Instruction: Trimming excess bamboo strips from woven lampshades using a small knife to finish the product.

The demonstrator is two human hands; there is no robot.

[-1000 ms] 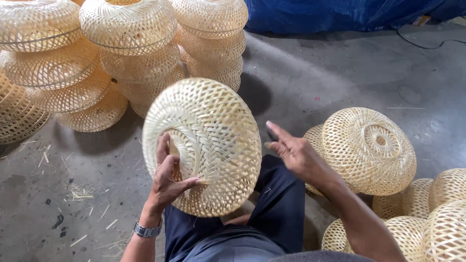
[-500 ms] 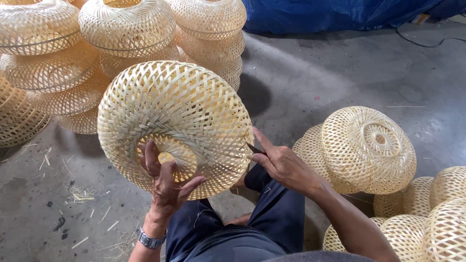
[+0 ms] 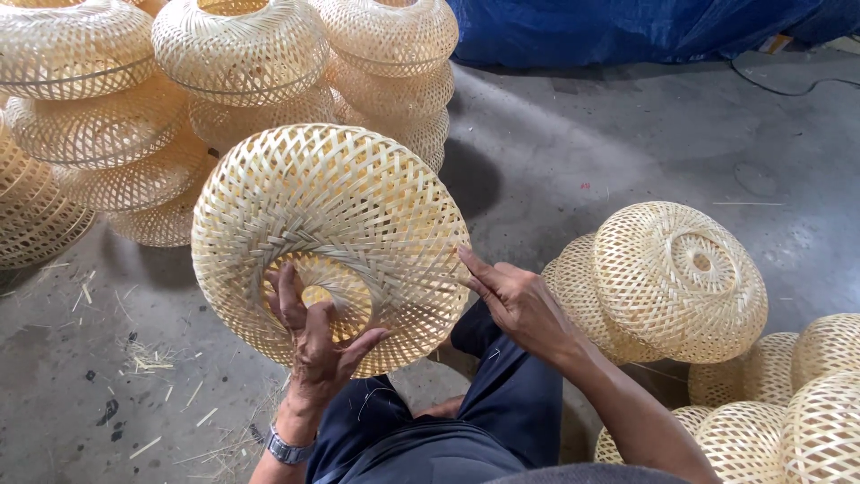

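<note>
A round woven bamboo lampshade (image 3: 340, 215) is held up in front of me, its open ring facing me. My left hand (image 3: 315, 336) grips the inner rim of that ring, fingers hooked through the opening. My right hand (image 3: 515, 300) presses flat against the shade's right edge, fingers stretched along the weave. A wristwatch sits on my left wrist. My dark trousers show below the shade.
Stacks of the same woven shades (image 3: 242, 54) stand at the back left. More shades (image 3: 676, 278) lie in a pile at my right. The floor (image 3: 618, 134) is grey concrete with bamboo scraps at the left. A blue tarp (image 3: 627, 27) lies at the back.
The shade has turned from edge-on to facing me with its open ring. My left hand shifted from the outer side to the inner rim; my right hand closed in onto the right edge.
</note>
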